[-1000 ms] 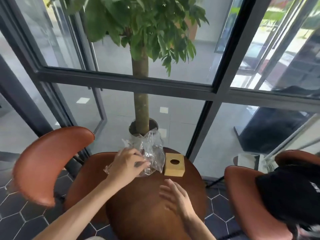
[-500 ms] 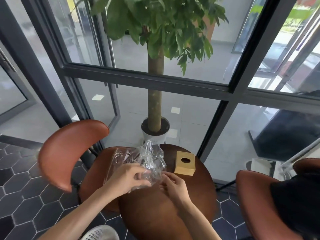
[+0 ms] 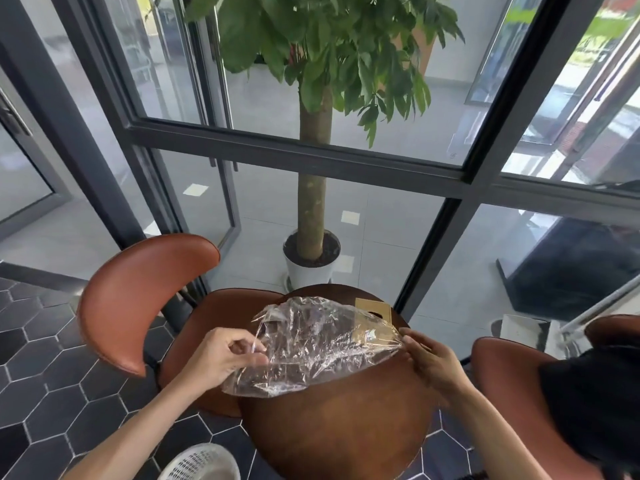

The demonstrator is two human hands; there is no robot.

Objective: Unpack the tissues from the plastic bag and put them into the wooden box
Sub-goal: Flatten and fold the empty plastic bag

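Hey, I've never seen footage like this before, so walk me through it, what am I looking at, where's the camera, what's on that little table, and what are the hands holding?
There is no machine here: these are a person's two bare hands, filmed by one wide-angle camera worn on the head, looking forward and down. That is why the arms come in from the bottom edge.

The left hand pinches one end of a crumpled clear plastic bag, and the right hand holds the other end, so the bag is stretched between them above a small round wooden table. I cannot make out tissues inside the bag.

On the far side of the table stands a light wooden box, partly hidden behind the bag.

Around it: brown chairs on both sides, a potted tree behind the table by the glass wall, and a white basket on the floor.
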